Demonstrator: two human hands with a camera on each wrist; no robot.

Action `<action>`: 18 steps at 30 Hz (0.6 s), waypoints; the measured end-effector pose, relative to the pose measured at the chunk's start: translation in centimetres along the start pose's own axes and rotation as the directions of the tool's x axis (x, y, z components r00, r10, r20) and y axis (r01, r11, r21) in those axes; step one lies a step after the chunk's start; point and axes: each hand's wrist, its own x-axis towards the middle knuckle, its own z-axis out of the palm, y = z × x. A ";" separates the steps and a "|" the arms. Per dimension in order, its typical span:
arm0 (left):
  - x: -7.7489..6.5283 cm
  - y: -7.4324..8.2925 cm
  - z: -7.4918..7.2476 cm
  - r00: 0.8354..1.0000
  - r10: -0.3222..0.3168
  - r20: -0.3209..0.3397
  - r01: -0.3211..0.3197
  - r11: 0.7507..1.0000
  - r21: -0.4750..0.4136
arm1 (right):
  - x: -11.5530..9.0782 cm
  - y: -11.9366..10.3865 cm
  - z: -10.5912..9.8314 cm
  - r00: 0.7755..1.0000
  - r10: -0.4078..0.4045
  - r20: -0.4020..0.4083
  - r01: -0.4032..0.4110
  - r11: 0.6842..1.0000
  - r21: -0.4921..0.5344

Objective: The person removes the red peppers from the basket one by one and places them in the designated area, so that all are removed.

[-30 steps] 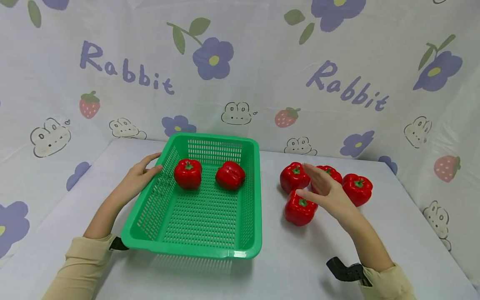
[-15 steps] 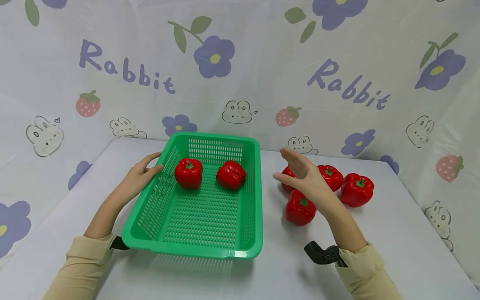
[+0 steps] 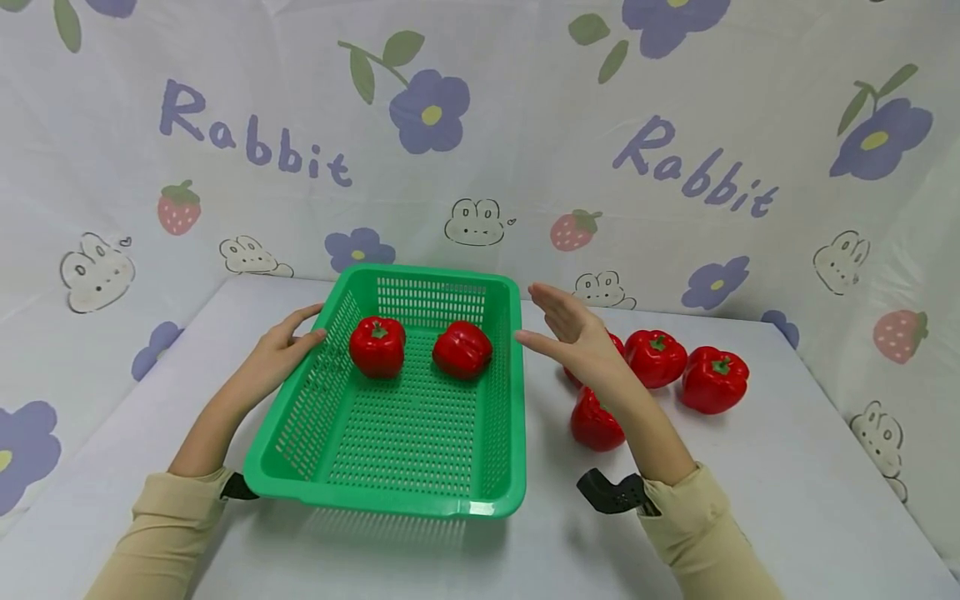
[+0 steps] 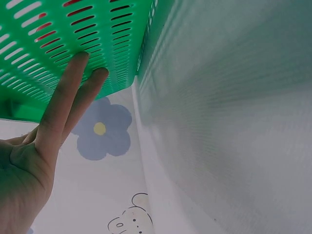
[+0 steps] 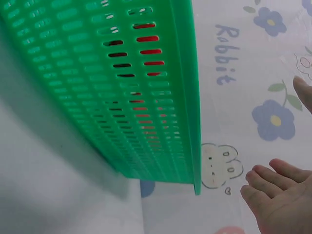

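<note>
- Basket (image 3: 471, 506), green, slotted, one: standing on the counter (image 3: 555, 533) left of its middle, back end near the far edge, long axis running from far edge toward near edge.
- Peppers in basket, red, two: one upright (image 3: 377, 348), sitting by the left wall; one on its side (image 3: 462, 351), lying by the right wall; the pair not touching.
- Peppers on counter, red, four: grouping between the basket and the counter's right edge. One (image 3: 618, 345) is showing only in part behind the right hand; one (image 3: 656, 359) is sitting next to it; one (image 3: 714, 380) is lying closest to the right edge; one (image 3: 596, 423) is sitting nearest the near edge, partly covered by the forearm.
- Left hand (image 3: 281, 350): resting on the basket's left side, fingers extending straight against the outer wall, not wrapping round it.
- Right hand (image 3: 581, 337): hovering with fingers straight, thumb spreading wide, gripping nothing.
- Key relation, as I am judging it: the right hand is hanging just beside the basket's right rim, fingertips facing the basket, loose peppers lying below and to its right; the left hand is being much farther from them.
</note>
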 end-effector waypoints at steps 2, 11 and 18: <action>0.0 0.0 0.0 1.000 0.000 0.002 0.000 1.000 -0.001 | 0.2 -0.1 0.3 1.000 0.005 -0.003 -0.005 1.000 0.003; -0.1 0.2 -0.1 1.000 -0.001 0.008 0.001 1.000 -0.010 | 0.9 -1.1 1.6 1.000 -0.003 -0.007 0.004 0.999 0.045; 0.0 0.2 0.0 1.000 -0.011 0.004 0.011 1.000 -0.006 | 1.6 -2.0 2.9 0.999 -0.045 0.000 0.044 0.996 0.072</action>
